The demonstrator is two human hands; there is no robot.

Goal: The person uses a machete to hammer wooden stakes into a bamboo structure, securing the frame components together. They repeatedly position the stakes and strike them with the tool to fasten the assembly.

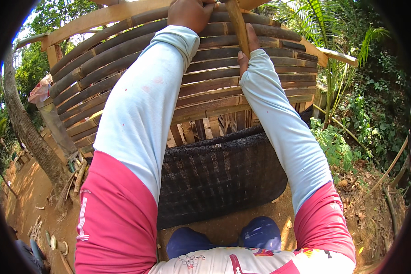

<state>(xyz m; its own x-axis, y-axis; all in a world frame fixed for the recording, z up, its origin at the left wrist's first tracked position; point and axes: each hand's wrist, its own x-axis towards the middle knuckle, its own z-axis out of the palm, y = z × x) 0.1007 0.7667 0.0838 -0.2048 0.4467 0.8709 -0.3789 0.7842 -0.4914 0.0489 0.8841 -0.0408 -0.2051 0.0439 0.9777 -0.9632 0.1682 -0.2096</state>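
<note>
Both my arms, in pale blue and pink sleeves, reach up toward a panel of dark bamboo slats [205, 82]. At the top edge, my left hand [188, 14] is closed with its fingers bent, over the uppermost slats; anything it pinches is hidden. My right hand [250, 48] is lower and to the right, with thumb and a finger on either side of the lower end of a brown wooden handle [237, 25]. The handle slants up out of view, so what tops it does not show.
Pale wooden beams [93, 19] frame the panel. Black mesh [214, 178] hangs below it, close to my knees. A tree trunk [25, 123] stands at left on bare earth, and green plants [379, 68] grow at right. Part of another person [29, 255] shows at lower left.
</note>
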